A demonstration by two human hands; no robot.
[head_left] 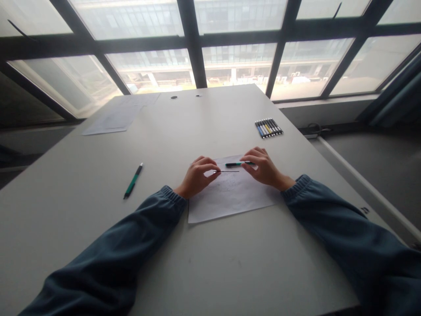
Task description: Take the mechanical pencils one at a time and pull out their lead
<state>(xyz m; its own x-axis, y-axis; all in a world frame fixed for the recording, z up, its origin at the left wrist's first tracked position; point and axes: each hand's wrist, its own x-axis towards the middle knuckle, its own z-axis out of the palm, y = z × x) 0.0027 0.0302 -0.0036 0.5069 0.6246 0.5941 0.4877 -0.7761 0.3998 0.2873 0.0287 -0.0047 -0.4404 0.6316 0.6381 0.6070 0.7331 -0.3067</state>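
A white sheet of paper (pixel 230 197) lies on the grey table (pixel 164 145) in front of me. My left hand (pixel 197 175) hovers over its left part, fingers pinched on a thin dark refill (pixel 226 171) that points to the right. My right hand (pixel 263 166) is over the sheet's upper right, closed on a green and black pen barrel (pixel 235 164). The refill's tip lies just below the barrel, apart from it.
A second green pen (pixel 133 180) lies on the table to the left. A row of several pens (pixel 269 127) sits at the back right. More papers (pixel 115 116) lie at the far left corner. Windows stand behind the table.
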